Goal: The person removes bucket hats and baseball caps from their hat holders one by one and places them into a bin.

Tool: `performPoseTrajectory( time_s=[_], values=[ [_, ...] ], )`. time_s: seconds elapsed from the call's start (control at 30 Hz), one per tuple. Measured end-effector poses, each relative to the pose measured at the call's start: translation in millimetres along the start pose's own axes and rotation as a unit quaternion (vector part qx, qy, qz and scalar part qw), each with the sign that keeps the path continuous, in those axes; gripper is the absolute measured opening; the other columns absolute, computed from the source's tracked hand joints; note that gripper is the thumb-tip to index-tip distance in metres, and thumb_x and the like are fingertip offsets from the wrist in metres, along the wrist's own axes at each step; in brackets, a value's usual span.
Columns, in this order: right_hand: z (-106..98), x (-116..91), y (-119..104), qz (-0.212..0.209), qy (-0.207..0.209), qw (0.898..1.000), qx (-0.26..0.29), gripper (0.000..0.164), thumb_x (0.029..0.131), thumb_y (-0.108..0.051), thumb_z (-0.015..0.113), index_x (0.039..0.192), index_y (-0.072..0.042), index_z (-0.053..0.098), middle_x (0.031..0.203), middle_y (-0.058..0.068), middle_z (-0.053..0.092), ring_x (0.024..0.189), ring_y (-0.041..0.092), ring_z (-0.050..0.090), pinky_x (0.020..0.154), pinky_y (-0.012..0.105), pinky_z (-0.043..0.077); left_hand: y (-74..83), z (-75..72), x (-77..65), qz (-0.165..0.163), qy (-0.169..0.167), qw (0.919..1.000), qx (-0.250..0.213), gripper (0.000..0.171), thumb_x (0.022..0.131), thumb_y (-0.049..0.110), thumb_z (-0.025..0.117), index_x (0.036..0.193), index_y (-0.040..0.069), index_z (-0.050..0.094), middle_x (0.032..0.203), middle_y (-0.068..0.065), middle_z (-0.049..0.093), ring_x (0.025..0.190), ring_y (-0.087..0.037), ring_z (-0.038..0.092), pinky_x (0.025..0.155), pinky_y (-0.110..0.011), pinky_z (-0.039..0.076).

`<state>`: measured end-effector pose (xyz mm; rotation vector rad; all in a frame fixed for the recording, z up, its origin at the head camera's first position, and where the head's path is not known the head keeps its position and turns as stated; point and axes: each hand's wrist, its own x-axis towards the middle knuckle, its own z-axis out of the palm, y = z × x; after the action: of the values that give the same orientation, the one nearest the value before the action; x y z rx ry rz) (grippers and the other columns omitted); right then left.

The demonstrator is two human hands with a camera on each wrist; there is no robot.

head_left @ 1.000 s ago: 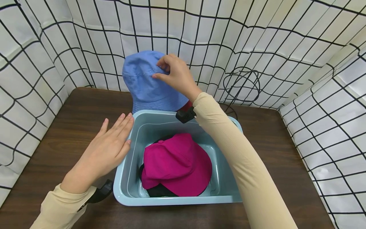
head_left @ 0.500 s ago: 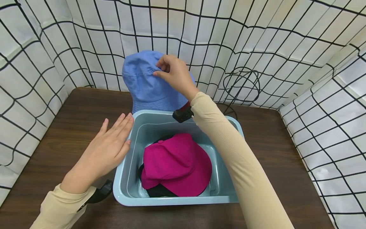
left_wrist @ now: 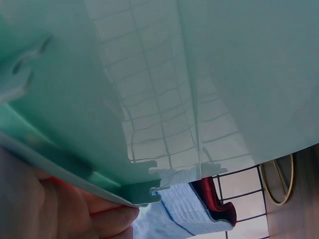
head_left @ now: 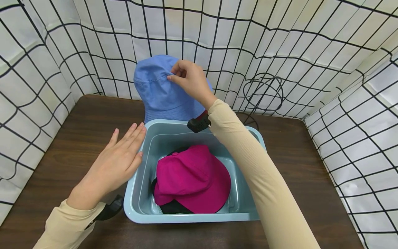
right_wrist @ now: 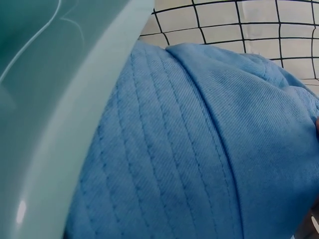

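In the head view my right hand [head_left: 193, 81] pinches the crown of a light blue bucket hat [head_left: 169, 98] between thumb and fingertips. The hat stands behind the far rim of a pale blue plastic basin [head_left: 192, 218], its stitched brim [right_wrist: 149, 164] close by the rim in the right wrist view. Flat, with fingers straight, my left hand [head_left: 116, 160] lies along the basin's left rim. Inside the basin, a magenta cap [head_left: 192, 176] rests on something black [head_left: 175, 207], mostly covered. Dark red fabric [left_wrist: 212, 196] shows beside the blue hat in the left wrist view.
Black wire grid panels [head_left: 217, 31] backed with white sheeting rise behind and on both sides of the brown wooden table [head_left: 102, 117]. A coiled dark cable [head_left: 262, 91] hangs against the back grid, right of the hat.
My right hand's thumb and fingers have closed a little on the blue hat's crown, pinching up a fold. The left hand, basin and magenta cap have stayed in place.
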<state>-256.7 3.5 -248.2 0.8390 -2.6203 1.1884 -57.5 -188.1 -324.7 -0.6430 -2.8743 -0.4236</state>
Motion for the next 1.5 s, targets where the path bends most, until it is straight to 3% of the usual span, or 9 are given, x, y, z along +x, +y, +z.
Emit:
performPoseTrajectory(
  time_s=[0.37, 0.7, 0.93, 1.23, 1.33, 1.5],
  values=[
    [-8.0, 1.8, -3.8, -0.008, 0.034, 0.997, 0.070, 0.013, 0.086, -0.014, 0.069, 0.088, -0.004, 0.062, 0.076, 0.002, 0.058, 0.071, 0.013, 0.050, 0.065, 0.019, 0.039, -0.4, 2.9, -0.1, 0.010, 0.016, 0.9998, -0.002, 0.058, 0.094, 0.019, 0.046, 0.144, -0.006, 0.029, 0.151, -0.019, 0.027, 0.141, -0.033, 0.019, 0.112, -0.055, 0.006],
    [-21.6, 4.2, -6.6, -0.009, 0.083, 0.986, 0.143, 0.010, 0.086, -0.012, 0.069, 0.087, -0.004, 0.063, 0.081, 0.001, 0.059, 0.077, 0.012, 0.052, 0.071, 0.020, 0.040, -0.3, 1.2, 0.1, 0.003, 0.006, 1.0000, -0.003, 0.058, 0.095, 0.019, 0.046, 0.144, -0.006, 0.028, 0.151, -0.020, 0.026, 0.141, -0.034, 0.019, 0.112, -0.054, 0.004],
    [-24.5, 4.8, -6.9, -0.026, 0.123, 0.980, 0.155, 0.012, 0.086, -0.012, 0.069, 0.089, -0.003, 0.064, 0.084, 0.000, 0.058, 0.080, 0.010, 0.053, 0.071, 0.020, 0.041, -0.7, 1.7, -0.1, 0.008, 0.011, 0.9999, -0.004, 0.058, 0.095, 0.019, 0.046, 0.144, -0.007, 0.028, 0.151, -0.020, 0.026, 0.141, -0.034, 0.019, 0.112, -0.054, 0.003],
    [-34.2, 5.1, -11.4, -0.061, 0.185, 0.957, 0.215, 0.006, 0.087, -0.006, 0.067, 0.087, -0.004, 0.062, 0.084, 0.003, 0.059, 0.077, 0.013, 0.054, 0.068, 0.022, 0.044, 0.8, 2.1, 0.3, 0.006, 0.008, 0.9999, -0.004, 0.059, 0.095, 0.020, 0.046, 0.144, -0.006, 0.028, 0.151, -0.020, 0.026, 0.141, -0.033, 0.018, 0.112, -0.053, 0.003],
    [-39.4, 3.2, -15.1, -0.064, 0.181, 0.950, 0.246, 0.005, 0.087, -0.004, 0.066, 0.086, -0.005, 0.061, 0.084, 0.002, 0.058, 0.077, 0.013, 0.054, 0.069, 0.022, 0.044, 0.8, 1.5, 0.7, 0.007, 0.008, 0.9999, -0.003, 0.058, 0.094, 0.019, 0.046, 0.144, -0.006, 0.029, 0.151, -0.020, 0.026, 0.141, -0.033, 0.018, 0.112, -0.054, 0.003],
    [-40.7, -1.3, -10.5, -0.066, 0.149, 0.947, 0.277, 0.007, 0.089, 0.000, 0.062, 0.086, -0.004, 0.057, 0.085, 0.002, 0.056, 0.076, 0.014, 0.052, 0.068, 0.023, 0.042, 0.6, 1.5, 0.5, 0.005, 0.008, 1.0000, -0.002, 0.058, 0.094, 0.019, 0.046, 0.144, -0.006, 0.030, 0.151, -0.020, 0.027, 0.141, -0.034, 0.019, 0.112, -0.055, 0.005]
  ],
)
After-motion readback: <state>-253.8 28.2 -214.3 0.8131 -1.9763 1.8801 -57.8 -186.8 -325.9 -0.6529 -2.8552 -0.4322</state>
